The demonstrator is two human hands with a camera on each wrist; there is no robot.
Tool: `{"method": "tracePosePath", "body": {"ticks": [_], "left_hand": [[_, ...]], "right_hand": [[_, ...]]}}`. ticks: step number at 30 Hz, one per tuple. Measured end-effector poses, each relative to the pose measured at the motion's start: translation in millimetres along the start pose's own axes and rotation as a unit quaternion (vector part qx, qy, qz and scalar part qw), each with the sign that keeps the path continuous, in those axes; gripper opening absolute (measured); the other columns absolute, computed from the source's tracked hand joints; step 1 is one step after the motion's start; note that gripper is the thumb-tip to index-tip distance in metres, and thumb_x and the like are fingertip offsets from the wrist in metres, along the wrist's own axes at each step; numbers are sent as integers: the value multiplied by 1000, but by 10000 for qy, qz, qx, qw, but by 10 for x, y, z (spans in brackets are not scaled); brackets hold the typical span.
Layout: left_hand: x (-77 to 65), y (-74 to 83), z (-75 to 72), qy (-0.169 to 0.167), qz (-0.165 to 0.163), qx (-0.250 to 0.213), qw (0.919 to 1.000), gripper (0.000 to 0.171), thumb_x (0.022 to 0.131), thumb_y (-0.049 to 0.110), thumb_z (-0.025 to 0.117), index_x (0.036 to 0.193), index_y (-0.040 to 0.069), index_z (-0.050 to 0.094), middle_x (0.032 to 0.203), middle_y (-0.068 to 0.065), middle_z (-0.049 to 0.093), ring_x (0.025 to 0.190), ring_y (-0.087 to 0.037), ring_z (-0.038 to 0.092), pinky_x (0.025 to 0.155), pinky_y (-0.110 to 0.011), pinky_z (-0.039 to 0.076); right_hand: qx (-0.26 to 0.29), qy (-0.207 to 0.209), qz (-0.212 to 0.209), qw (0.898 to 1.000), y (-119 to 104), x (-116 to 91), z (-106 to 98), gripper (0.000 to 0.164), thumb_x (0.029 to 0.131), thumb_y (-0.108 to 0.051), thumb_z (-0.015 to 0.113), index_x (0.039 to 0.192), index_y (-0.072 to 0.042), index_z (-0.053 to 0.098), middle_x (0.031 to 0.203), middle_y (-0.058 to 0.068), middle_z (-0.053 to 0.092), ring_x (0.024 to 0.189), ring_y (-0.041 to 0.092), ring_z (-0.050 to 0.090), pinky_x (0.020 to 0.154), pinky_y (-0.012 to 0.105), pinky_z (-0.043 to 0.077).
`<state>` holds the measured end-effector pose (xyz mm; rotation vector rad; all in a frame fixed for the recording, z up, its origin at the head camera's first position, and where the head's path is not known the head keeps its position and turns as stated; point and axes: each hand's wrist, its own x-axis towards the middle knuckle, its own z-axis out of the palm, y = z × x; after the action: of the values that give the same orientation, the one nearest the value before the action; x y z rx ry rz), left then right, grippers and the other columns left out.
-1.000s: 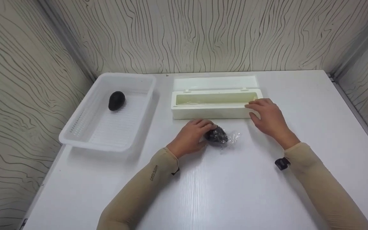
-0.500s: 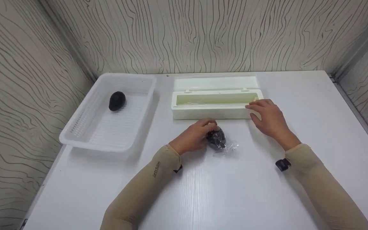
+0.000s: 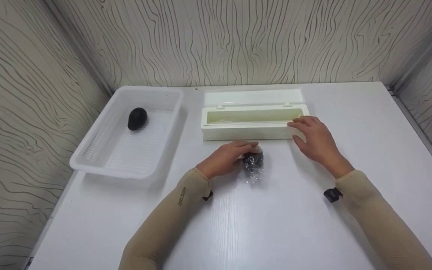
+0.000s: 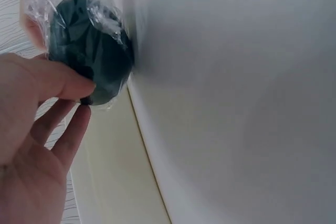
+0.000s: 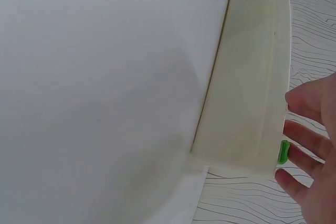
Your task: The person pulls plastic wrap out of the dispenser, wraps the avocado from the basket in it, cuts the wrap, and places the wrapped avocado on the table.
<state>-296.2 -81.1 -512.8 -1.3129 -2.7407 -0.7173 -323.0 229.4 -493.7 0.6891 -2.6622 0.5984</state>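
My left hand grips one end of a dark avocado wrapped in clear cling film, just in front of a long white box. In the left wrist view, thumb and fingers pinch the wrapped avocado, and loose film bunches at its far end. The white cling film dispenser stands with its lid tipped back. My right hand rests its fingertips on the dispenser's right end, the fingers loosely spread. A small green piece shows on the box edge beside those fingers in the right wrist view.
To the left stands a white plastic basket with a second, unwrapped dark avocado inside. The dispenser's raised lid lies towards the back wall. Patterned panels enclose the white table at the back and sides.
The wrapped avocado has turned in my left hand, so its loose film end now points towards me instead of to the right. My right hand stays on the dispenser.
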Motion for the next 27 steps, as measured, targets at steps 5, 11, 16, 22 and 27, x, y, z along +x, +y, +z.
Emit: {"method": "tracePosePath", "body": {"ticks": [5,11,16,22,27], "left_hand": [[-19,-41,19,-188,11,-324,9993,59,92,0,75,145,20,59,161,0,47,150,-16,43,124,-27,33],[-22,-94,0,-293,-64,-580,9979,60,93,12,78,149,21,57,162,3,45,151,-11,39,124,-24,30],[-10,-98,-11,-381,-167,-705,9966,69,89,16,83,151,22,55,163,7,44,151,-8,38,124,-22,30],[5,-102,0,-379,-171,-785,9961,80,84,17,88,154,20,50,161,6,47,151,-7,38,123,-22,30],[-6,-90,-19,-514,-104,-882,9947,75,87,18,85,154,22,51,165,8,40,152,-7,35,124,-23,29]], "right_hand": [[282,322,-1306,9905,-176,-101,58,37,79,7,82,112,-6,74,115,12,70,112,33,65,96,51,55],[694,-223,-2732,9592,-495,-203,224,48,67,3,94,108,-9,72,105,4,71,93,20,69,78,39,61],[558,-479,-2758,9584,-632,-235,337,61,62,-5,98,116,-10,70,112,4,68,96,20,66,80,37,60],[467,-247,-2782,9591,-668,-220,389,54,63,-5,96,110,-13,70,106,3,66,90,19,65,72,35,57],[493,-30,-2885,9562,-669,-199,403,35,73,-9,92,101,-13,72,102,4,68,88,20,68,69,35,59]]}}
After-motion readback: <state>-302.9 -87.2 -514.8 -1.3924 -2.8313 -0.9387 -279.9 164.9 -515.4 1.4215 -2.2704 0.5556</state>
